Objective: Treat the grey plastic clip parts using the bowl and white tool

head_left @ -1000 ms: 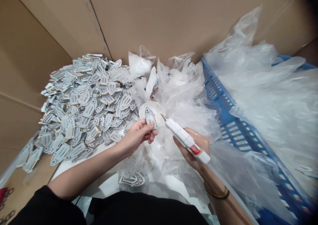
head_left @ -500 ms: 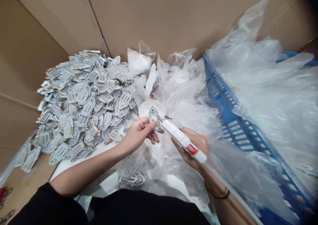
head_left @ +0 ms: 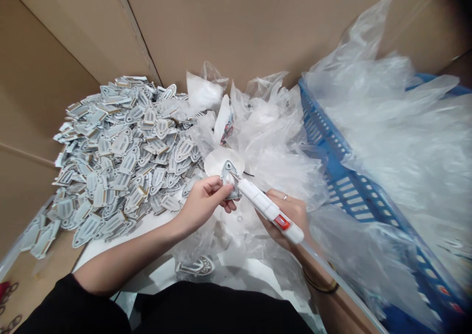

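Observation:
My left hand [head_left: 212, 196] pinches a small grey arch-shaped piece [head_left: 229, 173] between thumb and fingers, its pointed end with a hole turned away from me. My right hand [head_left: 291, 213] is wrapped round a white glue gun [head_left: 263, 201] with a red switch. A long translucent glue stick [head_left: 332, 272] runs out of its back along my right forearm. The thin metal nozzle meets the piece's face near its right side; whether it touches cannot be told. Just beyond the piece lies a round white disc [head_left: 212, 161].
A big heap of similar grey pieces [head_left: 121, 147] fills the left. Clear plastic bags [head_left: 273, 142] lie ahead and right, and more overflow a blue crate [head_left: 346, 167]. A bagged patterned piece [head_left: 195, 265] rests near my body. Cardboard walls [head_left: 258, 29] stand behind.
The glue gun's nozzle has shifted slightly left across the grey piece, towards its middle. The piece sits a little more upright in my left hand. Both grips stay the same.

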